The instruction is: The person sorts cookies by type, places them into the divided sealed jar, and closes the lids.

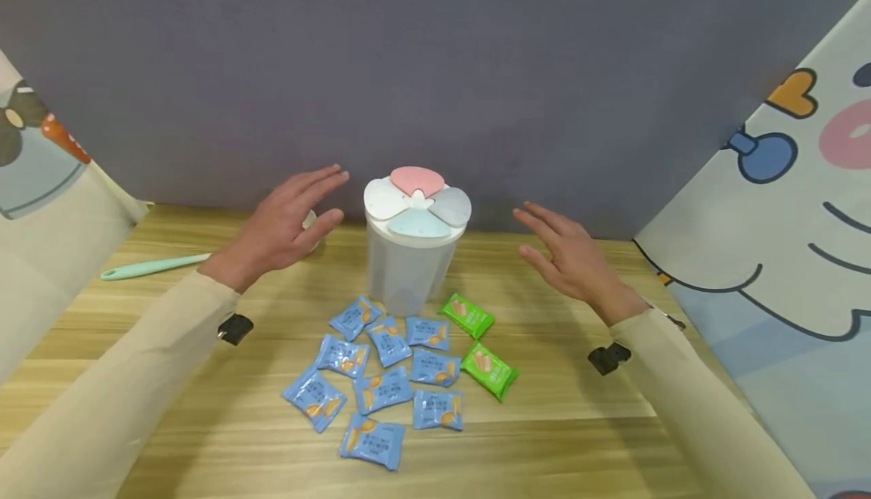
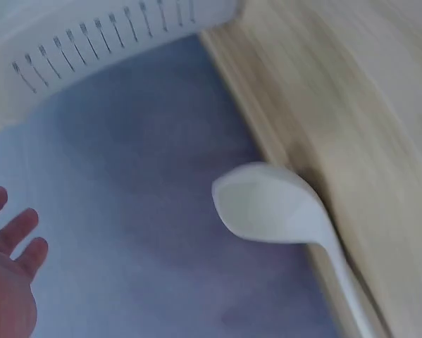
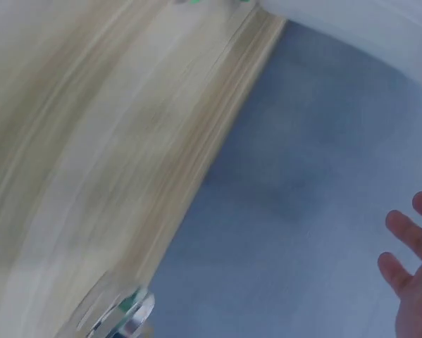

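Note:
A tall translucent container [image 1: 406, 272] stands near the back of the table, topped by a flower-shaped lid [image 1: 415, 223] with pink, white, grey and pale blue petals. My left hand [image 1: 289, 219] is raised to its left, fingers extended and nothing held. On the other side, my right hand [image 1: 568, 261] hovers with fingers spread and holds nothing. Both hands are apart from the container. Several blue snack packets [image 1: 384, 389] lie in front of it, with two green wafer packets [image 1: 490, 370] to their right.
A ladle with a mint handle [image 1: 153, 267] lies at the left, partly behind my left hand; its white bowl [image 2: 267, 204] shows in the left wrist view. A grey panel [image 1: 435, 68] rises along the back edge. Printed cartoon panels [image 1: 803, 204] flank both sides.

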The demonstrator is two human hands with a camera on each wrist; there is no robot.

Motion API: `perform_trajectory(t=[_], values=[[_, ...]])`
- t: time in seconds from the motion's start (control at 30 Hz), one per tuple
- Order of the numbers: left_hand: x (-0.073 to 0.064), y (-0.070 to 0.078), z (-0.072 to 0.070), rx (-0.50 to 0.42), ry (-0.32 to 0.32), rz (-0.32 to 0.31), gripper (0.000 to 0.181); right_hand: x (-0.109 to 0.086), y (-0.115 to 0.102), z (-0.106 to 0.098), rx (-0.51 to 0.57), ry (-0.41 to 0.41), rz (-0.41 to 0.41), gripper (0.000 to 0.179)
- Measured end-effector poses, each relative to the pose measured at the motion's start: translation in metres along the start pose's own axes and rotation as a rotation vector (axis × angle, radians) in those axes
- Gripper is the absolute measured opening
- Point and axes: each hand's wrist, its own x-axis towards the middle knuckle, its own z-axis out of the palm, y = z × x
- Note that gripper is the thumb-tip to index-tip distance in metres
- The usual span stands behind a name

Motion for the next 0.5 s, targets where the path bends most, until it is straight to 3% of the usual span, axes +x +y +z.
perform_trajectory(t=[0.2, 0.5], values=[[0.017, 0.009, 0.013, -0.074, -0.018, 0.011, 0.056, 0.021, -0.012, 0.006, 0.047, 0.017, -0.081, 0.061], [0.025, 0.015, 0.028, -0.121, -0.068, 0.033, 0.062, 0.046, -0.032, 0.014, 0.096, 0.124, -0.206, 0.060]])
